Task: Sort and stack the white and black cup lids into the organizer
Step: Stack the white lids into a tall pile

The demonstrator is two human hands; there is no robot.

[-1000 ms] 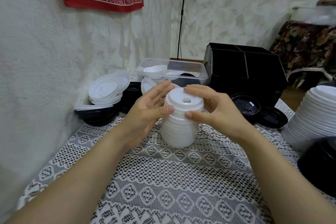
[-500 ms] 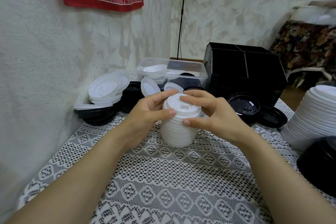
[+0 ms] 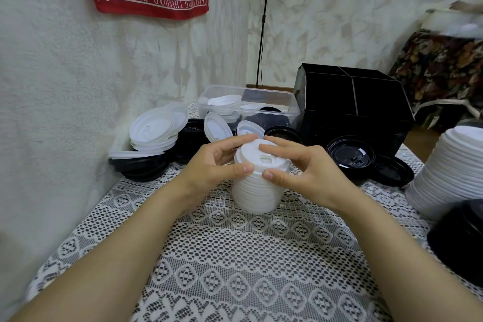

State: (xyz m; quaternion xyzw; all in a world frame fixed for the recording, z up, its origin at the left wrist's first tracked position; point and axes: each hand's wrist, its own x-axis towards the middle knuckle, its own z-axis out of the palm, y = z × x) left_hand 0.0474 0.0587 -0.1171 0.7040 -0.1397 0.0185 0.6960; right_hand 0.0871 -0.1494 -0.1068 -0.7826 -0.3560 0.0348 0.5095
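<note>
on lace tablecloth (image 3: pixel 235 256), with left hand (image 3: pixel 211 165) and right hand (image 3: pixel 308 172) pinching top lid (image 3: pixel 262 158) of central white lid stack (image 3: pixel 257 193), press evenly and square rims before lifting toward black organizer (image 3: pixel 352 112) behind.

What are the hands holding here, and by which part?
The left hand and right hand both grip the white lid stack at its top lid's rim.

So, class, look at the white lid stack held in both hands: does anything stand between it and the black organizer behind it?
Yes, low down: loose black lids lie on the cloth between the white lid stack and the black organizer. Above them nothing visible blocks a lifted path to its open top.
</note>
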